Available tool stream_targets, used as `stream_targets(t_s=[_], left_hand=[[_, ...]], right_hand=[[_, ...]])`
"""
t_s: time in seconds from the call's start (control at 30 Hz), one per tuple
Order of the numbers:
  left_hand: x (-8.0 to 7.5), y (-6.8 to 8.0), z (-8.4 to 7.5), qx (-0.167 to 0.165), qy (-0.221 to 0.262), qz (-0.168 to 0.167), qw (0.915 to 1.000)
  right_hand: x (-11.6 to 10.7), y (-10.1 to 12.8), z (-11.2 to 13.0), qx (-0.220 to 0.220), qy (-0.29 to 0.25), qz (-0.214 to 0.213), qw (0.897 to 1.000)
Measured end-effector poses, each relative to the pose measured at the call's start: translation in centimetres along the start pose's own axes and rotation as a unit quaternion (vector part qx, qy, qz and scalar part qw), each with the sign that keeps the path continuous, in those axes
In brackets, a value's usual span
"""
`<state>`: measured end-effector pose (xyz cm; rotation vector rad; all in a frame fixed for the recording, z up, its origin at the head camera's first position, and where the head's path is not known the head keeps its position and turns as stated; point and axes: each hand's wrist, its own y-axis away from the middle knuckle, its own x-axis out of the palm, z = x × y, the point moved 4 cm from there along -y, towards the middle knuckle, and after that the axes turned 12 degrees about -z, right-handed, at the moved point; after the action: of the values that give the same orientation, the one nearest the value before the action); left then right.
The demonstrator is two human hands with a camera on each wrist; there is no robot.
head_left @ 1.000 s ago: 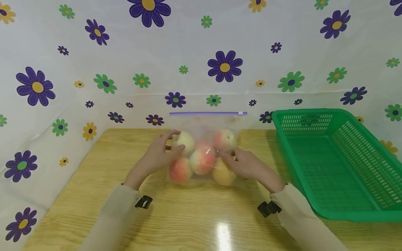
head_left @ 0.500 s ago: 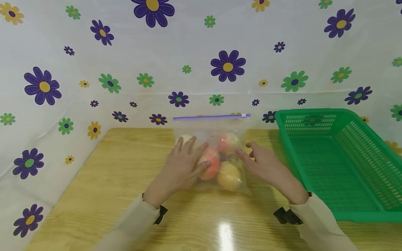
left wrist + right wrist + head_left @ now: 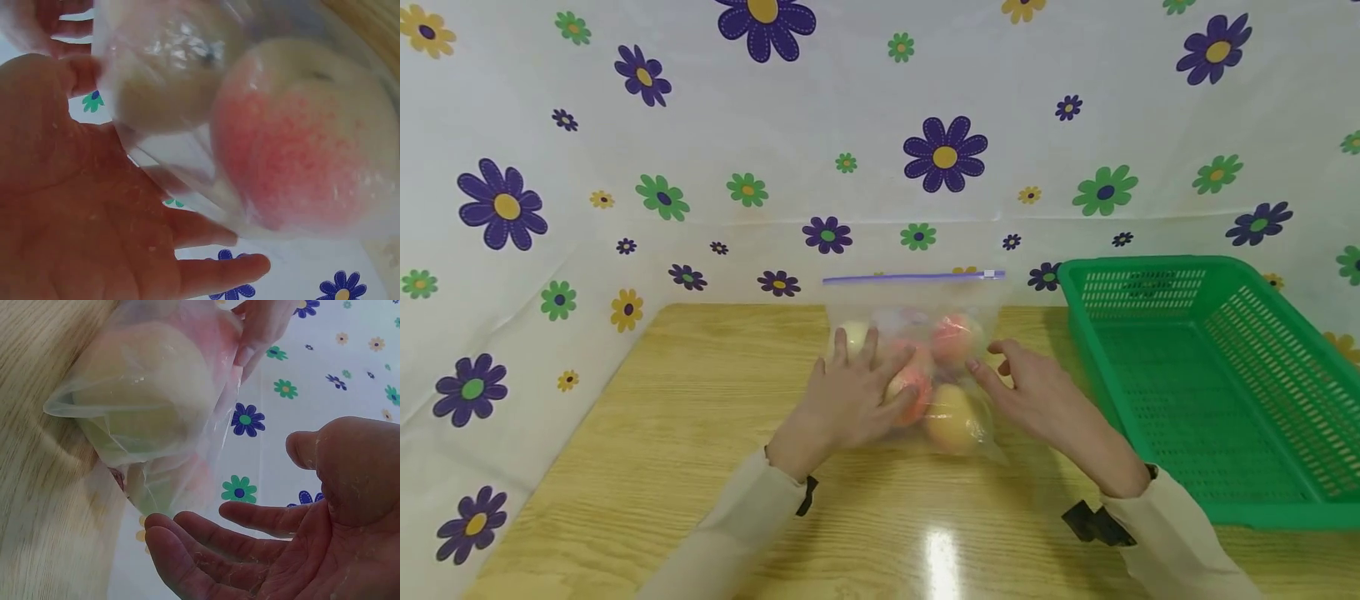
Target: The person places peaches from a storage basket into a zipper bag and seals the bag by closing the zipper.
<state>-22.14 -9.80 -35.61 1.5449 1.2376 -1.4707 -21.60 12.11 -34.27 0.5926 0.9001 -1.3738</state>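
Observation:
A clear zip bag with a purple seal strip stands on the wooden table, holding several pink and yellow round fruits. My left hand lies flat on the bag's front left with its fingers spread and straight. The left wrist view shows the open palm against the plastic, beside a pink fruit. My right hand hovers at the bag's right side with relaxed fingers; whether it touches the bag is unclear. In the right wrist view that palm is open, apart from the bag.
An empty green plastic basket sits at the table's right, close to my right forearm. A flowered white cloth covers the wall behind and drapes around the table's left side. Bare wood lies left of and in front of the bag.
My left hand slid from the bag's left edge onto its front. My right hand came off the fruits and moved to the bag's right side. The bag shifted slightly right.

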Motion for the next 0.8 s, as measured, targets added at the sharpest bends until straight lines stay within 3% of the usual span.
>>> stream_targets(t_s=[0.37, 0.53, 0.67, 0.8], left_hand=[[2.9, -2.7, 1.4, -0.05, 0.043, -0.013, 0.9977], [3.7, -3.5, 1.3, -0.066, 0.033, -0.009, 0.9972], [3.9, -3.2, 0.6, -0.085, 0.001, 0.003, 0.9964], [3.6, -2.3, 0.1, -0.101, 0.013, 0.0, 0.9948]], right_hand=[[-0.1, 0.3, 0.1, -0.001, 0.017, -0.002, 1.0], [0.2, 0.8, -0.2, -0.018, 0.042, -0.008, 0.999], [0.8, 1.3, -0.3, -0.036, 0.057, 0.007, 0.998], [1.1, 1.9, -0.3, -0.043, 0.06, 0.012, 0.997]])
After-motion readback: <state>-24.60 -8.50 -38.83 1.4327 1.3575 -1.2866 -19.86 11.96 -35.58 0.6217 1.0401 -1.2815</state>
